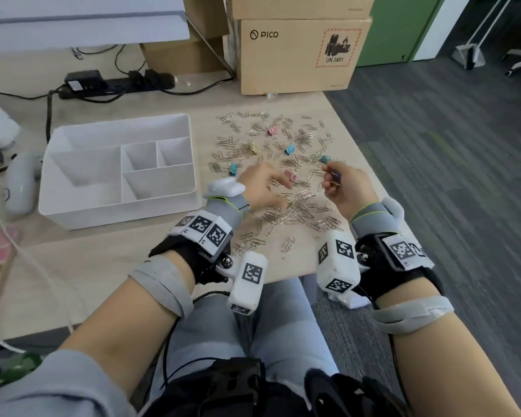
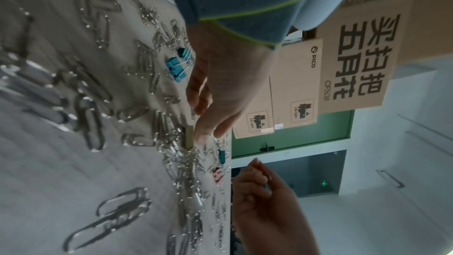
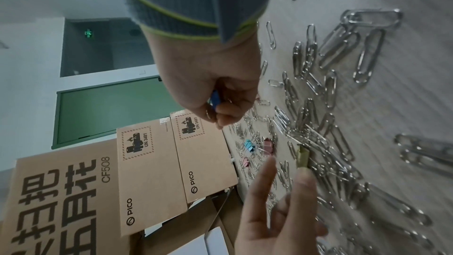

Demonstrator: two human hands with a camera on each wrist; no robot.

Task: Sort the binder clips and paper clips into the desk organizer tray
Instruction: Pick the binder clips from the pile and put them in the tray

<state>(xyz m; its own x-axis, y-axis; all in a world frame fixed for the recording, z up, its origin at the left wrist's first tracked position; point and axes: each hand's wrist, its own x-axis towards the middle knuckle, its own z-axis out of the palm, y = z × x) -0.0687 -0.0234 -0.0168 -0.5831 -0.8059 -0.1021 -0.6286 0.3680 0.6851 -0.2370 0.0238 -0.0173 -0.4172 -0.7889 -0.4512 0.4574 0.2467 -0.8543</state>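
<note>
The white desk organizer tray (image 1: pixel 118 212) stands left of centre, its compartments empty. Silver paper clips (image 1: pixel 298 209) lie scattered to its right, with pink (image 1: pixel 272 130), blue (image 1: pixel 290 149) and yellow (image 1: pixel 253 146) binder clips among them. My left hand (image 1: pixel 280 191) reaches down into the pile with fingers spread. Its thumb tip touches a yellow-green binder clip (image 3: pixel 302 157) (image 2: pixel 188 138). My right hand (image 1: pixel 333 179) hovers above the pile. It pinches a dark blue binder clip (image 3: pixel 215 99), and a paper clip (image 1: pixel 319 187) dangles from it.
Cardboard boxes (image 1: pixel 298 55) stand at the back of the table. A power strip (image 1: pixel 115 84) with cables lies at the back left. A white controller (image 1: pixel 21 185) lies left of the tray. The table's right edge drops to grey carpet (image 1: pixel 448 176).
</note>
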